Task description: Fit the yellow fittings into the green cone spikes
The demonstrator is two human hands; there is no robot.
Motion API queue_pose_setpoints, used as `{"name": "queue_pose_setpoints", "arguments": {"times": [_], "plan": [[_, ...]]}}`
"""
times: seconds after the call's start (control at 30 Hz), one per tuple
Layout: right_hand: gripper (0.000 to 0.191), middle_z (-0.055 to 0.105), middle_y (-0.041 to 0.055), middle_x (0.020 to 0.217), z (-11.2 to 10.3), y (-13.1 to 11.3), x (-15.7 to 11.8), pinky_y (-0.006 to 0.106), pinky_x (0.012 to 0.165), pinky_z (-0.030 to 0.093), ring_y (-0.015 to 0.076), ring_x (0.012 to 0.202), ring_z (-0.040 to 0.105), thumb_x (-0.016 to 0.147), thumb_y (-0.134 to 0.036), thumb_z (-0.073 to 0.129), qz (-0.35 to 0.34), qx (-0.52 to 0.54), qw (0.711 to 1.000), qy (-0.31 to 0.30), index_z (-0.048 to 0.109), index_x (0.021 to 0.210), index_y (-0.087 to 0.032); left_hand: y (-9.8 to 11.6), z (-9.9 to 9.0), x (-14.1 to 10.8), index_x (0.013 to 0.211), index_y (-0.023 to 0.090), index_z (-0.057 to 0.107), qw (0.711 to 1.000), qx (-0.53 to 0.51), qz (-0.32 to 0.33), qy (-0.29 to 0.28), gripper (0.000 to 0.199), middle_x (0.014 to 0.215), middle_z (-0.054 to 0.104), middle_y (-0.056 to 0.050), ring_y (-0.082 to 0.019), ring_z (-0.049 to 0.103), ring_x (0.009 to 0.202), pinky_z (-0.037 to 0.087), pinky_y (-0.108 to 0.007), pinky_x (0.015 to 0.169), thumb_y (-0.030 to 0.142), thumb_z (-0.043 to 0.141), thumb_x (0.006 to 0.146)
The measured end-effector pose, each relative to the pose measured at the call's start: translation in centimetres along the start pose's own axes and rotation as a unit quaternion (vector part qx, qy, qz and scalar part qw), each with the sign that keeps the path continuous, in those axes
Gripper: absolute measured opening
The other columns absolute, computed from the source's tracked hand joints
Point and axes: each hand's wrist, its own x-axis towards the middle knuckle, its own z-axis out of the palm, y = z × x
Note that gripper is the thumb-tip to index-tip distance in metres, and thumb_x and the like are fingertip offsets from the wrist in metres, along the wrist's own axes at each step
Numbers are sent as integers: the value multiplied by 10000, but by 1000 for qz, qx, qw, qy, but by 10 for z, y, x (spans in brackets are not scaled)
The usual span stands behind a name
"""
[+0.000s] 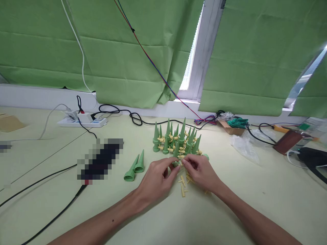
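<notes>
My left hand [160,175] is closed around the base of a green pointed cone [176,149], which stands upright between thumb and fingers. Close beside it, my right hand [201,170] pinches a small yellow T-shaped piece [182,162] against the cone's side; the fingers partly hide it. Just behind both hands stands a cluster of upright green cones [182,134] with yellow T-shaped pieces among them. Loose yellow T-shaped pieces [183,190] lie on the table between my wrists. Left of my left hand, two hollow green cones [139,165] lean together.
A blurred-out dark object [102,161] with a black cable lies on the left of the table [178,224]. At the back are a white power strip [84,120] and black cables. To the right sit a small cardboard box [231,127], clear plastic bags [245,146] and a brown box [288,141].
</notes>
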Motion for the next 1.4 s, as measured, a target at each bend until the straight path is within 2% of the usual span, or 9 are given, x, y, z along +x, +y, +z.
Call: {"name": "queue_pose_setpoints", "arguments": {"times": [0.3, 0.4, 0.53, 0.63, 0.8, 0.9, 1.1, 1.27, 1.4], "plan": [[338, 406, -43, 537, 0, -1, -1, 247, 480, 259, 104, 493, 348, 940, -355, 497, 34, 35, 998, 29, 501, 651, -180, -3, 1, -3, 1180, 210, 589, 1000, -16, 18, 9, 328, 871, 669, -6, -94, 519, 563, 433, -231, 579, 132, 502, 873], [337, 417, -40, 547, -1, -1, 0, 249, 485, 272, 107, 498, 346, 945, -375, 497, 39, 40, 998, 41, 524, 672, -177, -2, 1, -2, 1199, 227, 546, 999, -35, 7, -3, 345, 927, 657, -7, -99, 531, 593, 439, -231, 583, 125, 472, 878], [335, 417, -37, 556, 0, -1, 0, 251, 483, 271, 107, 502, 341, 944, -384, 505, 40, 43, 997, 54, 544, 686, -174, 1, -1, 0, 1136, 239, 501, 996, -81, -30, 15, 224, 982, 624, -9, -101, 537, 629, 426, -221, 561, 191, 467, 920], [330, 419, -36, 557, 1, -1, -1, 248, 479, 270, 106, 501, 342, 945, -385, 511, 38, 50, 996, 61, 557, 696, -173, 1, -1, 2, 1078, 240, 484, 989, -129, -69, 23, 131, 912, 599, 4, -106, 534, 641, 417, -215, 550, 296, 451, 964], [328, 421, -38, 554, 1, -3, -2, 242, 478, 274, 103, 499, 345, 952, -377, 511, 30, 61, 996, 58, 552, 698, -175, -1, 0, 6, 1009, 232, 468, 958, -257, -130, 1, 237, 695, 515, 51, -83, 470, 517, 358, -187, 461, 464, 444, 971], [323, 427, -37, 556, 0, -4, -2, 240, 482, 279, 104, 505, 350, 957, -369, 507, 22, 65, 996, 56, 558, 705, -174, 0, 1, 8, 1033, 222, 459, 930, -325, -169, -34, 309, 670, 534, 53, -64, 419, 423, 316, -180, 391, 517, 474, 943], [313, 439, -34, 568, -1, -5, -3, 243, 492, 281, 106, 514, 352, 962, -353, 503, 9, 58, 997, 53, 569, 714, -174, 8, -2, 10, 1118, 198, 468, 884, -395, -240, -66, 420, 701, 609, 2, -94, 473, 419, 325, -194, 353, 535, 556, 885], [318, 445, -29, 583, -1, -4, -3, 248, 498, 278, 109, 525, 355, 960, -362, 504, 10, 52, 997, 50, 581, 720, -168, 8, -1, 10, 1128, 185, 470, 876, -406, -251, -67, 446, 555, 520, 50, -108, 467, 413, 324, -192, 357, 521, 594, 862], [331, 436, -30, 587, -1, -3, -3, 250, 501, 273, 109, 529, 351, 963, -369, 497, 9, 46, 998, 48, 566, 708, -170, 3, 1, 9, 1096, 193, 472, 888, -401, -217, -65, 411, 572, 473, 66, -105, 469, 436, 321, -190, 361, 502, 606, 861]]}}
